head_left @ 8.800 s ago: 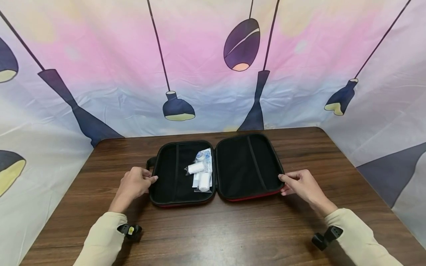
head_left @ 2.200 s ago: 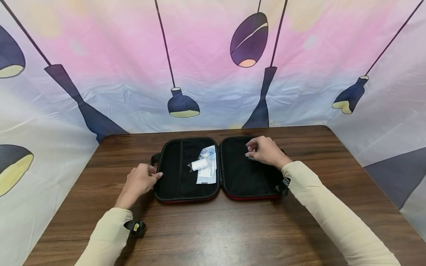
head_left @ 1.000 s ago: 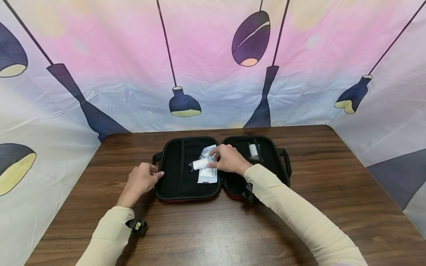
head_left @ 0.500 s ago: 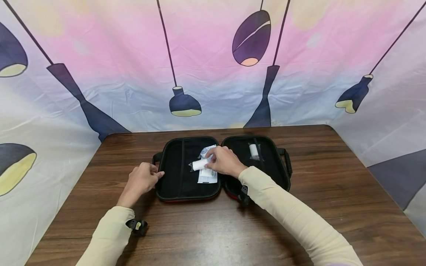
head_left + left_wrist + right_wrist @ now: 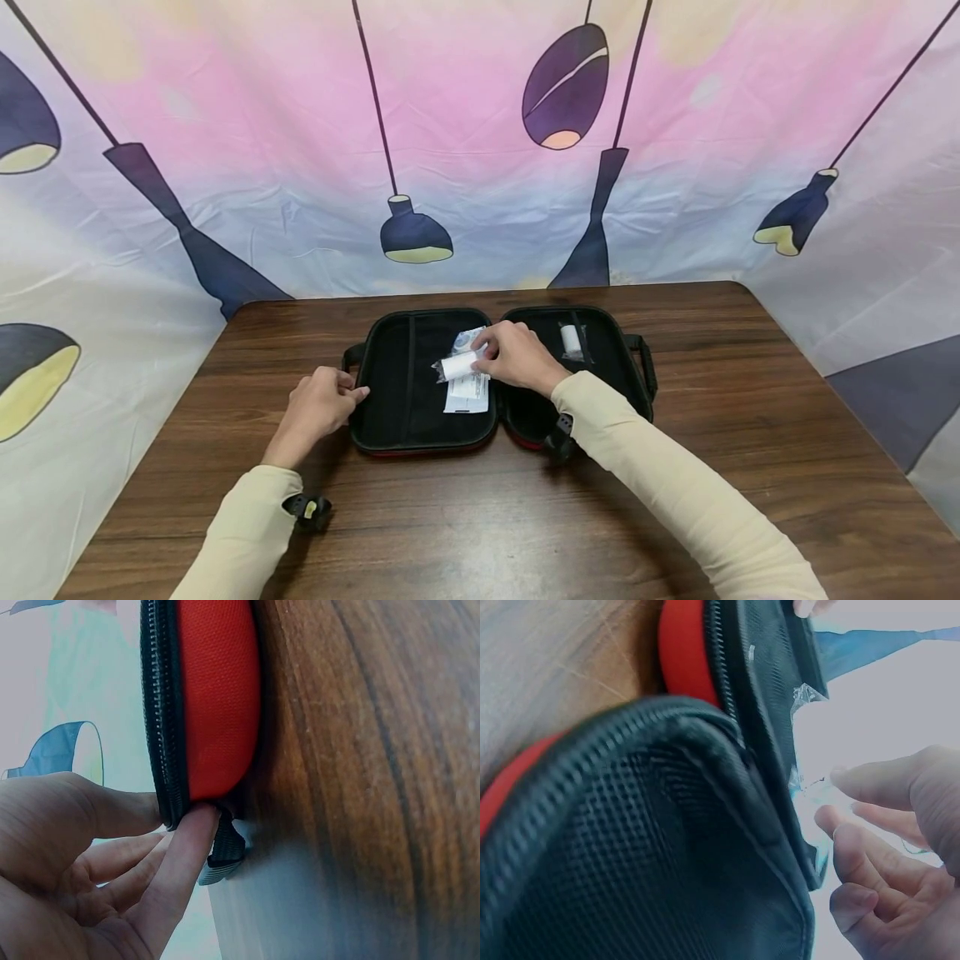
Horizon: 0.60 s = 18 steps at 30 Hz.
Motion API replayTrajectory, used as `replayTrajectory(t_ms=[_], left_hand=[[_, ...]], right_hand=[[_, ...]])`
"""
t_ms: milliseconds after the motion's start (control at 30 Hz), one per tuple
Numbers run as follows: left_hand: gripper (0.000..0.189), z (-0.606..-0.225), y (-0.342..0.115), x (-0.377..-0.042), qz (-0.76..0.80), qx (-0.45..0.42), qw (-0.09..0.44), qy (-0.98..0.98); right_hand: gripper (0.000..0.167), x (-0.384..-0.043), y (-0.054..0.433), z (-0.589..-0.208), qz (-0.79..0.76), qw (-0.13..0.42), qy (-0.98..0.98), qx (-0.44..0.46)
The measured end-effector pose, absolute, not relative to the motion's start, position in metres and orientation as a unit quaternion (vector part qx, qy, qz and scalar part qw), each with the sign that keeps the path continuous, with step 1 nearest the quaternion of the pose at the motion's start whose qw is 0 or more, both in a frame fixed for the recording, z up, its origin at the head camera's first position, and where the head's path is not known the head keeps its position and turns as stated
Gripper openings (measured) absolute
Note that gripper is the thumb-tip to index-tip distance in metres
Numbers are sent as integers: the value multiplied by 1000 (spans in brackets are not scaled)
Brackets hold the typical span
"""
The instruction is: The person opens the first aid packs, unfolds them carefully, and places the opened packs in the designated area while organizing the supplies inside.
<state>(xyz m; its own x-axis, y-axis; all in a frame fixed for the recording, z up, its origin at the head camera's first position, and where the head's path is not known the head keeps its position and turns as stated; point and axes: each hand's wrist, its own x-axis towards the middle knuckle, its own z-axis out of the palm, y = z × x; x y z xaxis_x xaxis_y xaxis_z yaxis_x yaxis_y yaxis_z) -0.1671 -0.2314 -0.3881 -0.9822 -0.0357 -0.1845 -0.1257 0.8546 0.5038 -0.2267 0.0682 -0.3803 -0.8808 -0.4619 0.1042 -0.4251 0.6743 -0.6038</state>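
A zippered case (image 5: 386,392), black inside and red outside (image 5: 221,697), lies open on the table. My left hand (image 5: 315,412) pinches the rim of its left half between thumb and index finger, beside the black handle (image 5: 352,357). Over that half, my right hand (image 5: 517,357) pinches the right end of a white bandage roll (image 5: 457,366) in clear wrap; the right wrist view shows thumb and fingertips at its wrapper (image 5: 804,774). Flat white and blue packets (image 5: 467,394) lie beneath, partly covered by roll and fingers. Another wrapped white roll (image 5: 571,340) rests in the right half.
The brown wooden table (image 5: 480,525) extends toward me and to both sides of the case. A second handle (image 5: 642,367) sticks out at the case's right edge. Behind the table hangs a cloth (image 5: 300,167) printed with lamps.
My right hand left the case's right rim, moved one roll from the left half into the right half, then came back and took hold of the second roll, now shifted slightly right. Left hand stays.
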Motion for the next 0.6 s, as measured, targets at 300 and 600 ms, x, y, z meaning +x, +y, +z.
replayTrajectory(t_ms=[300, 600], left_hand=[[46, -388, -232, -167, 262, -38, 82, 961], [47, -388, -231, -168, 262, -38, 83, 961]], right_hand=[[27, -226, 96, -365, -343, 36, 912, -222], [24, -225, 145, -356, -342, 15, 918, -199]])
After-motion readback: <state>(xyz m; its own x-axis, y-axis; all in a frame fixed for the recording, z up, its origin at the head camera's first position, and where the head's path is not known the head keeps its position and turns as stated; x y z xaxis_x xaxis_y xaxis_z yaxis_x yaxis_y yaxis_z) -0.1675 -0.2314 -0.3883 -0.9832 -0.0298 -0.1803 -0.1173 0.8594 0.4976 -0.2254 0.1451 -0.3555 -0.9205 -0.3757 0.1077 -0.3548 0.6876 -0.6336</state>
